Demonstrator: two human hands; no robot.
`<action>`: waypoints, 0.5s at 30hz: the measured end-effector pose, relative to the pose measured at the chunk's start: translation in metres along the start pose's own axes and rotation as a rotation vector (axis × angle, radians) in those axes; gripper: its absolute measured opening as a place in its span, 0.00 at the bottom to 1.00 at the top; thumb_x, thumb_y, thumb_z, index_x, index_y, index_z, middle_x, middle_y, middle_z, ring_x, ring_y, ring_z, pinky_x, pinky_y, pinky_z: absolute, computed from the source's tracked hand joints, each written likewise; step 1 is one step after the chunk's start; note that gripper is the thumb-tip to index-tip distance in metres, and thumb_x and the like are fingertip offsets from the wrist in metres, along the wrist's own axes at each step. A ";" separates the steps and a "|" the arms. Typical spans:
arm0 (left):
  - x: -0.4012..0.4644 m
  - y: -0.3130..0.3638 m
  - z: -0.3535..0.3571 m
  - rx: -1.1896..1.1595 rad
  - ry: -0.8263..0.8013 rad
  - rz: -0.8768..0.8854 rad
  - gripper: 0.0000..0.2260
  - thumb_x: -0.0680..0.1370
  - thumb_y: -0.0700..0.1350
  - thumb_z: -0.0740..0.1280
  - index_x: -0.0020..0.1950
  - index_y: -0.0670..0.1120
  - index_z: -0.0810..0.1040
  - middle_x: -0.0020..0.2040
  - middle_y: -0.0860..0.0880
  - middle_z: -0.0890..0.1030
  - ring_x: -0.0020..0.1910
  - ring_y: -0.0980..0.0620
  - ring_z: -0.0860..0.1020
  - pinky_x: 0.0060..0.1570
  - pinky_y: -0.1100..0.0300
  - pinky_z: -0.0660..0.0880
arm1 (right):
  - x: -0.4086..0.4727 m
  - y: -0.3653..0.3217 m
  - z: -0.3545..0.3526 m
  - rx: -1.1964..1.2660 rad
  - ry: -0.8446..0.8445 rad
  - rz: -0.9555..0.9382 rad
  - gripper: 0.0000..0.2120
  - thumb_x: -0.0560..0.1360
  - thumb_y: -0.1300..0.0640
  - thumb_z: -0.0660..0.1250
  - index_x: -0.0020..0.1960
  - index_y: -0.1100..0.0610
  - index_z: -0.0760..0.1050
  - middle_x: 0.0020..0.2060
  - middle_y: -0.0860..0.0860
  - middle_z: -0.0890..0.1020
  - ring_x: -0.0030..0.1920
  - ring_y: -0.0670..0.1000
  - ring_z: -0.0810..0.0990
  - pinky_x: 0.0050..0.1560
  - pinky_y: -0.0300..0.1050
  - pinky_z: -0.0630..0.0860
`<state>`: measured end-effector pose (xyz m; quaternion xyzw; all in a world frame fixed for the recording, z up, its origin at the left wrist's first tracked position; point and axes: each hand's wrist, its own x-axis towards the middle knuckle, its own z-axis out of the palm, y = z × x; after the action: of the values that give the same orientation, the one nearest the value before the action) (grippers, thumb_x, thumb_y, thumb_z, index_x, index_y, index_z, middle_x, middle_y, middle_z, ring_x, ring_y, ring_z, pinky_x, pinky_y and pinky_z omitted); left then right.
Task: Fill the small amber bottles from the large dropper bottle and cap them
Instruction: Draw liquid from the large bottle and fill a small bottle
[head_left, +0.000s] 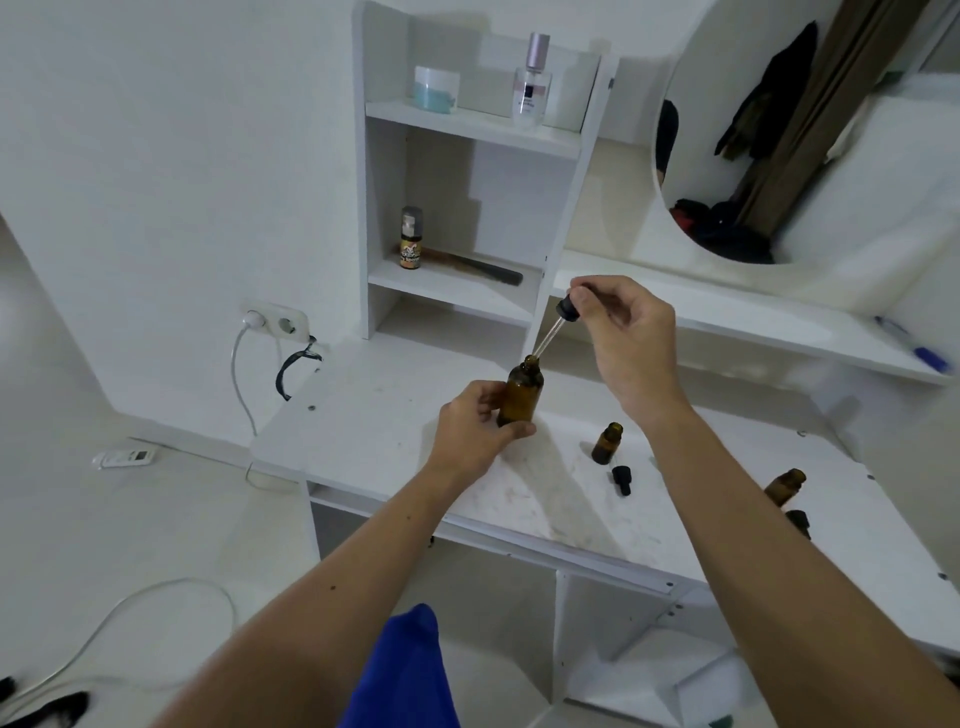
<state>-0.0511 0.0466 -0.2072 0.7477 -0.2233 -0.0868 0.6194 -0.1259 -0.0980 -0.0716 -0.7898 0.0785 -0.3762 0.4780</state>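
My left hand (475, 426) wraps the large amber bottle (521, 392), upright on the white surface (374, 415). My right hand (621, 332) pinches the dropper (558, 325) by its black bulb, its glass tip at the bottle's open mouth. To the right, a small amber bottle (607, 443) stands uncapped, a black cap (622, 479) just beside it. Beyond, shelves (467, 124) hold a perfume bottle (532, 83); a round mirror (810, 130) hangs right.

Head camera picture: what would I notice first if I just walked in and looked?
Probably the two hands over the middle of the white table: the left hand grips the large amber bottle, and the right hand pinches the dropper with its glass tip at the bottle's mouth. To the right, a small open amber bottle stands with a black cap lying in front of it.
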 end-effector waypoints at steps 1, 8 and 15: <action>0.001 0.000 0.001 -0.003 0.007 -0.005 0.30 0.70 0.47 0.83 0.69 0.46 0.77 0.61 0.50 0.84 0.60 0.52 0.82 0.65 0.57 0.78 | 0.001 0.002 0.002 -0.008 -0.012 0.003 0.06 0.82 0.59 0.72 0.57 0.55 0.85 0.50 0.48 0.88 0.54 0.46 0.87 0.62 0.41 0.81; 0.005 -0.002 0.002 0.004 0.052 -0.013 0.23 0.74 0.43 0.80 0.67 0.45 0.78 0.59 0.50 0.84 0.56 0.54 0.82 0.59 0.64 0.79 | -0.004 0.024 0.014 -0.108 -0.101 0.010 0.07 0.81 0.59 0.73 0.58 0.58 0.86 0.48 0.46 0.88 0.49 0.39 0.86 0.57 0.34 0.81; 0.002 0.000 0.002 0.037 0.056 0.003 0.22 0.75 0.42 0.78 0.68 0.45 0.78 0.58 0.50 0.84 0.56 0.53 0.82 0.55 0.68 0.78 | -0.014 0.041 0.024 -0.106 -0.128 0.073 0.04 0.80 0.59 0.74 0.53 0.51 0.85 0.46 0.42 0.87 0.47 0.39 0.86 0.52 0.30 0.79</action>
<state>-0.0498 0.0440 -0.2075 0.7608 -0.2087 -0.0607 0.6115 -0.1102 -0.0961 -0.1182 -0.8330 0.0963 -0.3024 0.4532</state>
